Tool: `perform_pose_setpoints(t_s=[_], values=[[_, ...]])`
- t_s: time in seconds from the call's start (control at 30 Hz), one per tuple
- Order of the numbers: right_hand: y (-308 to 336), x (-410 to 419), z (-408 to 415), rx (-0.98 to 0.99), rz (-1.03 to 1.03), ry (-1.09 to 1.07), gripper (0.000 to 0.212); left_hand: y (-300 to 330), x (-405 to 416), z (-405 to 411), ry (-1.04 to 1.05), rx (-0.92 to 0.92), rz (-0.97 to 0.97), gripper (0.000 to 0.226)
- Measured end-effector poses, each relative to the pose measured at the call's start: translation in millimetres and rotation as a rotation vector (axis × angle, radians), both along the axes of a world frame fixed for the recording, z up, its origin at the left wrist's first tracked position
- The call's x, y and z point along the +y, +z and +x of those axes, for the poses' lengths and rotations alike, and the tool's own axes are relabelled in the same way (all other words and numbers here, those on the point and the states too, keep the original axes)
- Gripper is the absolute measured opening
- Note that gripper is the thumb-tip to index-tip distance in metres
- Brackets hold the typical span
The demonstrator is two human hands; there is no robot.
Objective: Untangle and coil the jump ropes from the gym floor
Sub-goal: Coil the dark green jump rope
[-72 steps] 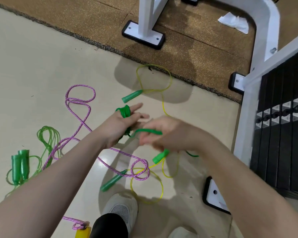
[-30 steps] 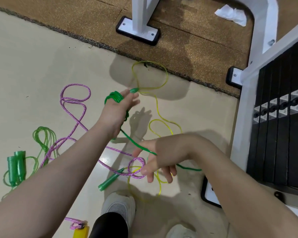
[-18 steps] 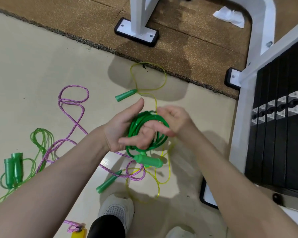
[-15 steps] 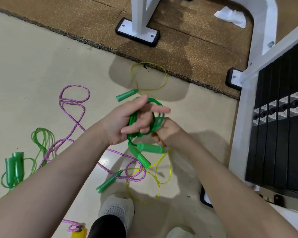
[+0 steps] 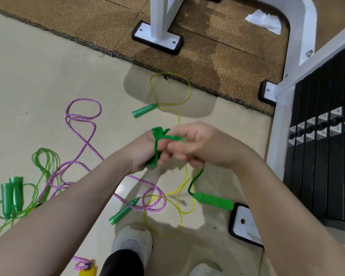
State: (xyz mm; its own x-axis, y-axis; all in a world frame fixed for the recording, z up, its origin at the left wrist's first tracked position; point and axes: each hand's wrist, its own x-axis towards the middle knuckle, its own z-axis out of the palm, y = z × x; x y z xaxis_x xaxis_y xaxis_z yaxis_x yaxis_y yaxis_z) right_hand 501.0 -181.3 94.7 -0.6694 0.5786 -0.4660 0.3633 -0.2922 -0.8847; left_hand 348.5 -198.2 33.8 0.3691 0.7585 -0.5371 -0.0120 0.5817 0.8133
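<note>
At the far left of the frame lies a translucent green rope [image 5: 28,188], already gathered, its two handles side by side; you need not touch it. Next to it the pink rope [image 5: 82,124] wanders in loose loops from upper left toward the centre bottom, where it crosses the yellow rope [image 5: 167,198] and one of that rope's green handles [image 5: 124,211]. Both remain spread on the floor [image 5: 38,76].

At mid frame, your left hand [image 5: 141,150] is closed around the solid green rope [image 5: 157,144]; its turns stand roughly upright across your palm, from the upper fingers down to the heel of the hand. How tightly the hidden fingers clamp it cannot be told.

Just right of it, touching, your right hand [image 5: 195,148] has its fingers curled, pinching a strand of that same rope near the top of the bundle. This appears to be the last wrap.

What matters now lies lower right: the free tail drops from under your right hand, and its handle [image 5: 213,202] hangs below and right of both hands, long axis slanting toward the lower right. Your right hand is the nearer one, so it would likely bring that tail up and around the bundle while your left holds the coil.
</note>
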Motion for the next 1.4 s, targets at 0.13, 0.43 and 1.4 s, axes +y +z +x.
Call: perform_pose_setpoints(t_s=[0.13, 0.43, 1.4], values=[[-16.2, 12.7, 12.3, 0.128, 0.138, -0.504, 0.020, 15.0, -0.7, 3.3, -0.254, -0.373, -0.223, 0.094], [-78.0, -25.9, -6.3, -0.203, -0.149, -0.439, 0.022, 29.2, 6.4, 14.8, -0.010, -0.366, 0.139, 0.018], [-50.1, -5.8, 5.1, -0.092, 0.204, -0.304, 0.011, 9.9, 24.8, -7.2, -0.200, -0.093, -0.208, 0.102]])
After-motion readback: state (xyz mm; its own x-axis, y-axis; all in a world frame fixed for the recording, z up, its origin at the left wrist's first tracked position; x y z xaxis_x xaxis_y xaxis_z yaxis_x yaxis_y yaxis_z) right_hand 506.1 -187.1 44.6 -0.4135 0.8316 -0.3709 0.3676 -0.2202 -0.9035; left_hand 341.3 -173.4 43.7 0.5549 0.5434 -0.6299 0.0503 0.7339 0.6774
